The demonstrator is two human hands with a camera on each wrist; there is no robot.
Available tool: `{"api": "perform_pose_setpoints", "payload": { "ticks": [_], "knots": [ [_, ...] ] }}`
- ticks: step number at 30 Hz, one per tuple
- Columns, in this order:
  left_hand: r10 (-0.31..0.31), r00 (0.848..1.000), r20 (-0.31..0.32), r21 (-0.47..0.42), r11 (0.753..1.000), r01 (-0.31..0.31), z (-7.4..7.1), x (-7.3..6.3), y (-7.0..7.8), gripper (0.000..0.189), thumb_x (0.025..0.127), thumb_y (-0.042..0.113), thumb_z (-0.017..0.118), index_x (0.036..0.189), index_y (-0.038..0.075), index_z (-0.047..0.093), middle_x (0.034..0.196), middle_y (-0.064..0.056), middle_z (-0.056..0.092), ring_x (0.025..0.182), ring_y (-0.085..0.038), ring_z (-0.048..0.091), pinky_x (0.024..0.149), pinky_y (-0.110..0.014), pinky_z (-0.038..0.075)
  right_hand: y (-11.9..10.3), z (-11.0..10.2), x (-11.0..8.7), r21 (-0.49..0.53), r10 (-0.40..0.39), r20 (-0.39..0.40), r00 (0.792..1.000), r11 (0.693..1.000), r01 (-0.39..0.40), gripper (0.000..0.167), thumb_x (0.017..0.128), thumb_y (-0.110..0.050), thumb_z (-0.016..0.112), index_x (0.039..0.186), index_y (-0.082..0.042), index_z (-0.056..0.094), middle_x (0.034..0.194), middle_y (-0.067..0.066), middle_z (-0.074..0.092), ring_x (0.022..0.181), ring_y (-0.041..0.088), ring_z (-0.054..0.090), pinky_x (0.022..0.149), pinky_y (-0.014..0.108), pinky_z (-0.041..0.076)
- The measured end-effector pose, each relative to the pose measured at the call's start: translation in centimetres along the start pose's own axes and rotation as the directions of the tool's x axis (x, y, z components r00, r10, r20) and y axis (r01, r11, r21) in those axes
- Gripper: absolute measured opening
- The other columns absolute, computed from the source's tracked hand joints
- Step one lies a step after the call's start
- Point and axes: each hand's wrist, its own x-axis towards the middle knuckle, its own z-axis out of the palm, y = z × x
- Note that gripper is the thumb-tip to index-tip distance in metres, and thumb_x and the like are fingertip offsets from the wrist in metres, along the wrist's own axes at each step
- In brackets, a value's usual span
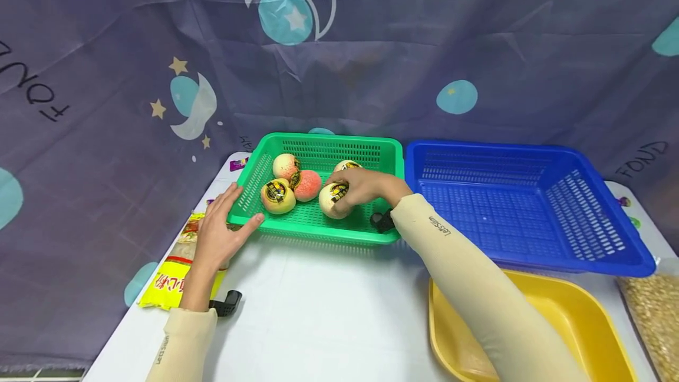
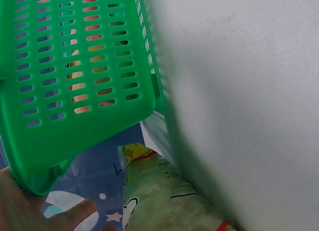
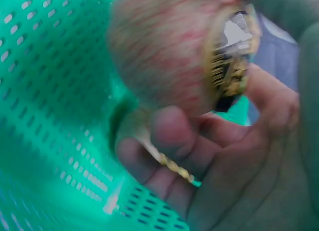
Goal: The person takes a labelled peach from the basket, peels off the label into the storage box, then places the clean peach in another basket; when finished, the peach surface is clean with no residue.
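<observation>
"Round cream-and-pink peach [image 1: 329,200] with a black-and-gold label [image 1: 338,192]: where is it?"

"Inside the green perforated plastic basket [image 1: 313,230] on the white bench [image 1: 318,299], right of the middle. Another round cream peach [image 1: 348,164] sits just behind it, and three more round peaches [image 1: 306,185] lie to its left. You have it in your right hand [image 1: 366,186], the grip clamped on it with the fingers curled round its side."

"Which way does it point?"

"Its label faces up, towards your head camera. It looks so nearly round that you can't pick out a long axis, and the right wrist view is blurred."

"And the arms?"

"Your right arm, in a beige sleeve [image 1: 456,261], slants in from the near right across the yellow plastic tub [image 1: 578,323], back of the hand uppermost. Your left arm reaches forward; your left hand [image 1: 218,234] is at the basket's near left corner, fingers pointing forward by the rim, thumb stretched to the right, well apart from them."
</observation>
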Motion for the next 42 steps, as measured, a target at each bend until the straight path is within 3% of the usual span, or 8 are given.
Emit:
{"api": "perform_pose_setpoints", "payload": {
  "ticks": [11,17,22,25,29,35,39,42],
  "knots": [
    [0.018,1.0,-0.009,0.043,0.999,-0.017,0.0,0.0,1.0,0.083,0.089,0.059,0.068,0.155,0.016,0.043,0.165,-0.008,0.036,0.153,-0.046,0.021,0.109,-0.075,0.018,-1.6,-0.3,-4.4,-0.005,-0.139,-0.196,0.971,0.99,0.141,0.045,0.085,-0.046,0.072,0.127,-0.032,0.062,0.116,-0.006,0.066,0.102,0.017,0.062,0.083,0.035,0.055],
    [0.145,0.986,-0.087,-0.029,0.989,-0.148,0.2,-0.1,4.1,0.072,0.088,0.051,0.072,0.148,0.016,0.054,0.164,-0.009,0.038,0.156,-0.042,0.017,0.109,-0.074,0.015,-2.3,0.0,-8.0,-0.046,-0.206,-0.252,0.945,0.978,0.201,0.05,0.085,-0.045,0.076,0.131,-0.031,0.062,0.117,-0.009,0.066,0.101,0.014,0.062,0.081,0.032,0.056],
    [0.264,0.964,0.015,-0.177,0.95,-0.257,0.3,-0.9,7.5,0.064,0.088,0.042,0.076,0.147,0.026,0.056,0.163,-0.002,0.04,0.157,-0.034,0.018,0.112,-0.078,0.011,-2.9,0.6,-11.1,-0.119,-0.251,-0.267,0.93,0.967,0.227,0.055,0.084,-0.049,0.077,0.134,-0.03,0.063,0.109,-0.013,0.067,0.091,0.009,0.061,0.077,0.03,0.054],
    [0.359,0.93,0.082,-0.285,0.902,-0.323,0.5,-1.8,9.3,0.062,0.087,0.034,0.079,0.145,0.027,0.057,0.16,-0.002,0.045,0.154,-0.029,0.028,0.117,-0.072,0.016,-3.3,1.3,-12.9,-0.175,-0.258,-0.27,0.928,0.961,0.216,0.056,0.083,-0.051,0.077,0.133,-0.03,0.063,0.113,-0.015,0.066,0.091,0.006,0.06,0.077,0.029,0.053],
    [0.48,0.868,0.127,-0.434,0.814,-0.387,0.7,-3.1,10.9,0.059,0.085,0.021,0.083,0.14,0.022,0.062,0.149,-0.001,0.057,0.143,-0.021,0.047,0.117,-0.05,0.035,-3.8,2.4,-15.1,-0.217,-0.231,-0.256,0.939,0.96,0.177,0.056,0.082,-0.053,0.078,0.132,-0.033,0.063,0.113,-0.017,0.065,0.095,0.005,0.059,0.08,0.029,0.052],
    [0.579,0.781,0.236,-0.639,0.698,-0.324,1.3,-4.2,11.5,0.042,0.086,0.006,0.078,0.127,0.014,0.069,0.122,0.003,0.072,0.114,-0.017,0.066,0.102,-0.032,0.051,-3.9,4.6,-17.5,-0.275,-0.174,-0.246,0.954,0.956,0.103,0.058,0.077,-0.055,0.08,0.129,-0.035,0.064,0.103,-0.02,0.064,0.091,0.002,0.058,0.076,0.026,0.05],
    [0.59,0.715,0.374,-0.646,0.719,-0.256,2.5,-4.6,10.8,0.037,0.091,0.015,0.076,0.126,0.022,0.069,0.119,0.004,0.073,0.109,-0.02,0.068,0.098,-0.035,0.052,-3.5,6.3,-18.0,-0.283,-0.143,-0.227,0.963,0.956,0.075,0.059,0.074,-0.055,0.083,0.125,-0.031,0.064,0.097,-0.018,0.064,0.085,0.002,0.059,0.069,0.023,0.049],
    [0.557,0.676,0.483,-0.617,0.764,-0.189,3.6,-4.8,10.1,0.034,0.093,0.023,0.076,0.126,0.022,0.069,0.121,-0.001,0.073,0.108,-0.023,0.069,0.098,-0.038,0.053,-3.1,7.6,-17.8,-0.268,-0.108,-0.21,0.972,0.962,0.049,0.063,0.072,-0.054,0.084,0.123,-0.027,0.062,0.091,-0.018,0.064,0.079,0.002,0.058,0.065,0.022,0.048]
  ]
}}
